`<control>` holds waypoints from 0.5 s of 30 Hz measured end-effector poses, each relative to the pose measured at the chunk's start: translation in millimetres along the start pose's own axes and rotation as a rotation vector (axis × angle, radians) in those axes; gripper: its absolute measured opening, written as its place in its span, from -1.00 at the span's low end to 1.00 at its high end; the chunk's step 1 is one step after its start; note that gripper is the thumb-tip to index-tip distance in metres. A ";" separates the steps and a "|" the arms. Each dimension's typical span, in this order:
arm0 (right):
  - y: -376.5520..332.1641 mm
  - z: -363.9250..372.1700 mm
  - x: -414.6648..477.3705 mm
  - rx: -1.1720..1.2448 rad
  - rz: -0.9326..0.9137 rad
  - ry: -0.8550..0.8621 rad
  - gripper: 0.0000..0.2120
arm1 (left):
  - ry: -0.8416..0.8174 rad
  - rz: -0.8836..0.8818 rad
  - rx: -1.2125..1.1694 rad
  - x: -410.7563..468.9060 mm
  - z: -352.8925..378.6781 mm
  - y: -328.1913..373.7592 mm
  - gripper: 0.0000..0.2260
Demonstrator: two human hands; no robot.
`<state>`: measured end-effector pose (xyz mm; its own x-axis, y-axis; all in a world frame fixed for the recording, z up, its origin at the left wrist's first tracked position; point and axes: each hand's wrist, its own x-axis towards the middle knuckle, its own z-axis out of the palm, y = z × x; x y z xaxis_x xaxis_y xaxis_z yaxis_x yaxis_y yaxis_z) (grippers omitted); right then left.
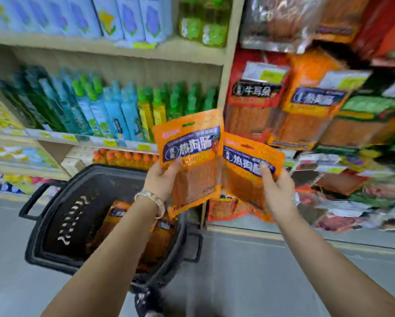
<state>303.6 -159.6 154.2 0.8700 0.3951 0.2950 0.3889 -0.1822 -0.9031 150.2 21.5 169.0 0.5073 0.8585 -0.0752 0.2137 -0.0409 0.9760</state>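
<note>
Two packs are not yet in the basket [73, 216] at 8 o'clock, where other packs [117, 216] already lie. My left hand [162, 179] grips the left pack [192, 154] at 12, and my right hand [276, 191] clasps the right pack [247, 172] at 1. I judge both drop in next.

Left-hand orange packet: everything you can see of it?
The left packet is a flat orange pouch of glossy film with a green hang slot on top, a dark blue banner with white Chinese characters, and reddish sticks showing below. It is upright, top leaning slightly left, above the black basket. The left hand pinches its lower left, thumb on the front. Its right edge meets the matching packet in the right hand; touching or overlapping, I cannot tell.
</note>
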 end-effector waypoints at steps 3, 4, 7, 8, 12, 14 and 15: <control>-14.8 -51.7 32.0 -0.040 -0.038 0.024 -0.92 | 0.002 0.060 -0.030 -0.2 32.1 45.2 -0.72; -20.1 -67.2 42.9 -0.022 -0.050 0.036 -0.90 | 0.001 0.089 -0.048 3.2 40.6 57.6 -0.75; -42.5 -105.8 75.9 -0.006 -0.125 0.125 -0.89 | -0.059 0.189 -0.065 10.7 58.8 100.1 -0.85; -50.9 -116.0 88.5 -0.001 -0.149 0.155 -0.90 | -0.084 0.238 -0.049 15.8 63.2 111.9 -0.84; -83.1 -140.6 141.7 0.103 -0.163 0.217 -0.94 | -0.110 0.376 -0.104 39.4 80.8 159.7 -0.91; -98.4 -146.8 166.5 0.165 -0.184 0.269 -0.92 | -0.081 0.385 -0.127 52.1 91.0 182.1 -0.70; -105.8 -149.0 178.4 0.174 -0.195 0.296 -0.93 | -0.080 0.381 -0.160 57.9 95.1 193.1 -0.67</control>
<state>462.9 -203.9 348.9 0.8447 0.1259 0.5202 0.5201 0.0361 -0.8533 300.3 14.6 333.7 0.5896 0.7545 0.2883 -0.1309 -0.2630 0.9559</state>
